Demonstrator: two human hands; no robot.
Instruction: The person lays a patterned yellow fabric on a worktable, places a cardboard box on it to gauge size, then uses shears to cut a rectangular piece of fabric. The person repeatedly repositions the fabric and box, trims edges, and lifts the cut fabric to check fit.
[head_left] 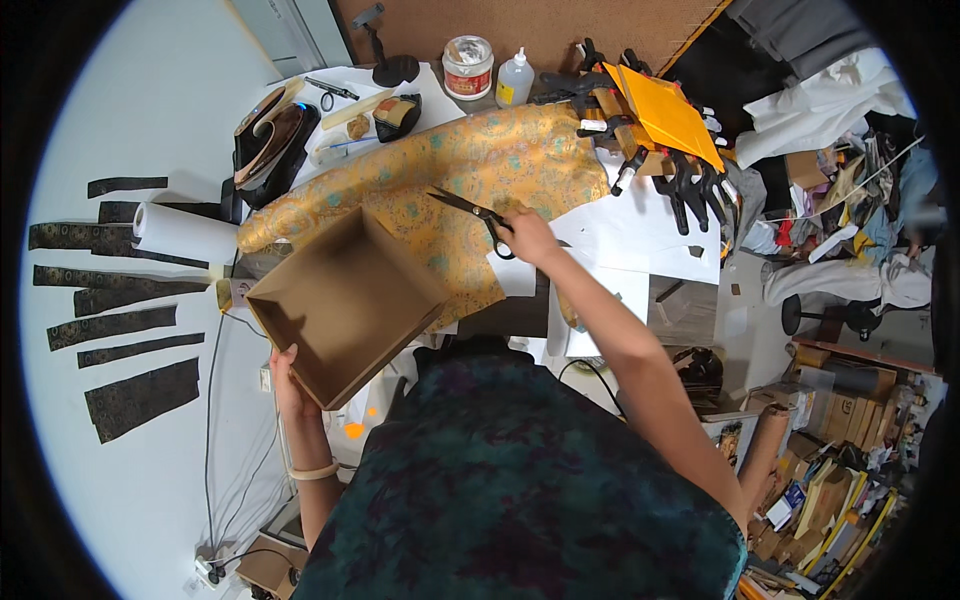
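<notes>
We see the hands well apart. The left hand [287,375] clasps a near corner of an open brown box [360,290], whose mouth faces us, showing inner floor and walls. The scissors [475,208] are beside the right hand [527,235], over patterned yellow cloth [400,185]; their long axis runs from handles touching its fingers to blades pointing far-left. Whether that hand grips them, we cannot tell. Beyond stand a jar [468,75] and nozzle bottle [514,82], contents unclear.
</notes>
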